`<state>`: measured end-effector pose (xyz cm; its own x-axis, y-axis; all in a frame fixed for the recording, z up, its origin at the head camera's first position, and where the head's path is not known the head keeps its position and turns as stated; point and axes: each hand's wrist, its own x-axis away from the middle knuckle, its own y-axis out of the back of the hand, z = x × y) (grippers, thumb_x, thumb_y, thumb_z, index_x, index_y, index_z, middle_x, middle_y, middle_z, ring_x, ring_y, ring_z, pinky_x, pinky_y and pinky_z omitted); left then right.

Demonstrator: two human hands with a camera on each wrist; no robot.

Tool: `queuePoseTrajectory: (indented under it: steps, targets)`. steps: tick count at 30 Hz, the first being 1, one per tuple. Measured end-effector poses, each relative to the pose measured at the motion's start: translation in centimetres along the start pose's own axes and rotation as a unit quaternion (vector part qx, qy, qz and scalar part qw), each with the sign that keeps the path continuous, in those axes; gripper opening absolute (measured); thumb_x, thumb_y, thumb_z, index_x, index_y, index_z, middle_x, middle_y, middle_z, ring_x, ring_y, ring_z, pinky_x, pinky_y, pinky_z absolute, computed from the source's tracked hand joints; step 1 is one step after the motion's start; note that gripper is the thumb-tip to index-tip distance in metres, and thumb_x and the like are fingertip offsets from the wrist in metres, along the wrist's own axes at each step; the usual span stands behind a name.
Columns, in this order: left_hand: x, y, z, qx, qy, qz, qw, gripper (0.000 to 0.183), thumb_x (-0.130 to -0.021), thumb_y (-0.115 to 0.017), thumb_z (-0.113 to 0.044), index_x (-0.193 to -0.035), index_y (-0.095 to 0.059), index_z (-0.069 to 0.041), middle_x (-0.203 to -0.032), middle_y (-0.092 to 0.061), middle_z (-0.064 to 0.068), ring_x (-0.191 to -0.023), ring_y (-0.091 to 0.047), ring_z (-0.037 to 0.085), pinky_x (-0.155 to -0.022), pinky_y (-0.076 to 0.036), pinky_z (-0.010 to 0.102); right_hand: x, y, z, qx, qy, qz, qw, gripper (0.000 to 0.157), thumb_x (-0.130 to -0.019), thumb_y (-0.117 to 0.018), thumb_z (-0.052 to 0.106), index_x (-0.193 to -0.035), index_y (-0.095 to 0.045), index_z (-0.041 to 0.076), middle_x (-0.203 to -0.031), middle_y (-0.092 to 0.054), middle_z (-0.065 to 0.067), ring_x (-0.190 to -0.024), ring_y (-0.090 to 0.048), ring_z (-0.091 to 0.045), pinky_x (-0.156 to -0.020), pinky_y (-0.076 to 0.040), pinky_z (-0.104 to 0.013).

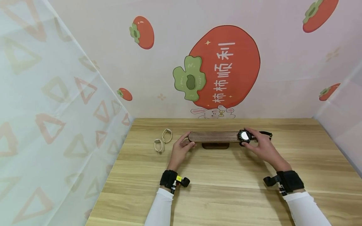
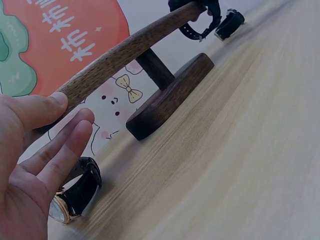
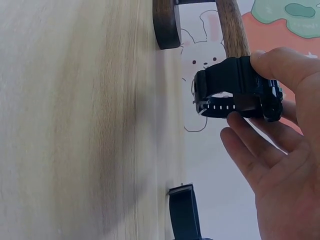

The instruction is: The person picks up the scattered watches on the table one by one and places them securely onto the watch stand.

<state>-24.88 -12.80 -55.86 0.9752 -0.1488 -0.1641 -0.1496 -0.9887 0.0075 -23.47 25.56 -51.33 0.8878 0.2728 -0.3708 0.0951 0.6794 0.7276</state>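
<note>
A dark wooden T-shaped watch stand point(image 1: 213, 137) stands on the table, its bar running left to right above an oblong base point(image 2: 170, 97). My left hand point(image 1: 179, 151) holds the bar's left end, the thumb lying along the wood in the left wrist view. At the right end, my right hand point(image 1: 265, 148) grips a black watch point(image 3: 232, 87) by its round case. The watch's closed strap loops around the bar end. Under my left hand lies a black-strapped watch point(image 2: 80, 195) with a rose-gold case. Another black watch point(image 3: 184, 212) lies beyond the bar's right end, partly hidden by my right hand in the head view.
Two small watches with pale beige straps, one farther back point(image 1: 167, 135) and one nearer point(image 1: 158, 146), lie left of my left hand. A printed wall covering point(image 1: 158, 69) rises right behind the table's back edge. Another patterned sheet point(image 1: 56, 125) hangs along the left side.
</note>
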Motion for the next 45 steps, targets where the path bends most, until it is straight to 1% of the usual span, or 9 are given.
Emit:
queuePoseTrajectory:
  steps: [5,10,16,22,28,32,33,37,45]
  targets:
    - [0.1,0.0,0.0,-0.004,0.002,-0.001,1.0000,0.059,-0.102,-0.072,-0.014,-0.156,-0.055,-0.028,-0.110,-0.076,0.027,-0.108,-0.075,0.042,-0.096,-0.065,0.043,-0.2,-0.4,-0.1,-0.004,0.000,0.004,1.000,0.070,-0.094,-0.082,0.008,-0.155,-0.049,-0.004,-0.148,-0.058,-0.033,-0.114,-0.068,-0.047,-0.091,-0.060,-0.064]
    - [0.1,0.0,0.0,-0.004,0.001,0.001,1.0000,0.062,-0.102,-0.072,-0.014,-0.160,-0.050,-0.017,-0.110,-0.076,0.028,-0.108,-0.075,0.044,-0.097,-0.064,0.045,-0.3,-0.6,-0.3,-0.005,-0.001,0.008,1.000,0.070,-0.095,-0.081,0.009,-0.155,-0.048,-0.004,-0.151,-0.056,-0.032,-0.117,-0.067,-0.047,-0.091,-0.060,-0.063]
    - [0.1,0.0,-0.1,0.001,0.004,0.000,1.0000,0.060,-0.102,-0.073,-0.015,-0.158,-0.054,-0.025,-0.110,-0.077,0.027,-0.108,-0.075,0.043,-0.096,-0.064,0.046,-0.3,-0.8,-0.3,-0.009,-0.002,0.010,1.000,0.069,-0.096,-0.081,0.010,-0.155,-0.048,-0.004,-0.151,-0.056,-0.032,-0.115,-0.068,-0.048,-0.090,-0.060,-0.064]
    - [0.0,-0.1,-0.2,-0.002,0.000,0.003,1.0000,0.062,-0.102,-0.072,-0.014,-0.161,-0.050,-0.016,-0.109,-0.078,0.026,-0.106,-0.076,0.042,-0.096,-0.065,0.045,-0.3,-0.8,-0.1,-0.008,-0.013,0.014,1.000,0.070,-0.097,-0.080,0.014,-0.157,-0.047,-0.001,-0.151,-0.055,-0.032,-0.117,-0.067,-0.048,-0.092,-0.058,-0.068]
    - [-0.2,-0.3,-0.2,0.006,0.004,0.000,1.0000,0.059,-0.102,-0.072,-0.012,-0.157,-0.054,-0.025,-0.108,-0.077,0.026,-0.106,-0.076,0.041,-0.096,-0.065,0.043,-0.3,-0.9,0.2,-0.008,-0.027,0.021,0.999,0.070,-0.098,-0.079,0.015,-0.158,-0.046,0.000,-0.153,-0.054,-0.031,-0.119,-0.064,-0.047,-0.094,-0.056,-0.068]
    - [-0.3,-0.4,-0.2,0.004,0.001,-0.002,1.0000,0.058,-0.102,-0.072,-0.011,-0.156,-0.055,-0.026,-0.107,-0.077,0.026,-0.104,-0.077,0.037,-0.094,-0.065,0.043,-0.5,-1.1,0.3,-0.015,-0.024,0.022,0.999,0.070,-0.098,-0.079,0.014,-0.158,-0.046,0.000,-0.153,-0.054,-0.030,-0.118,-0.064,-0.044,-0.096,-0.055,-0.068]
    - [-0.2,-0.4,-0.2,0.005,0.001,-0.003,1.0000,0.058,-0.102,-0.072,-0.011,-0.155,-0.056,-0.028,-0.107,-0.077,0.025,-0.103,-0.078,0.035,-0.094,-0.065,0.043,-0.5,-1.1,0.3,-0.017,-0.025,0.022,0.999,0.070,-0.098,-0.079,0.014,-0.158,-0.046,0.000,-0.153,-0.054,-0.030,-0.119,-0.064,-0.044,-0.097,-0.054,-0.068]
    - [-0.3,-0.4,-0.2,0.006,-0.003,-0.002,1.0000,0.058,-0.103,-0.072,-0.011,-0.155,-0.056,-0.028,-0.106,-0.077,0.026,-0.101,-0.078,0.032,-0.094,-0.066,0.043,-0.5,-1.2,0.3,-0.021,-0.032,0.024,0.999,0.071,-0.099,-0.079,0.015,-0.159,-0.045,0.001,-0.155,-0.052,-0.031,-0.125,-0.061,-0.046,-0.101,-0.052,-0.070]
    - [-0.3,-0.3,-0.3,0.005,-0.003,-0.001,1.0000,0.058,-0.103,-0.071,-0.011,-0.157,-0.055,-0.027,-0.106,-0.077,0.026,-0.104,-0.077,0.040,-0.092,-0.066,0.041,-0.8,-1.6,0.5,-0.023,-0.039,0.032,0.998,0.072,-0.097,-0.080,0.014,-0.159,-0.045,0.001,-0.158,-0.050,-0.030,-0.138,-0.054,-0.051,-0.109,-0.048,-0.071]
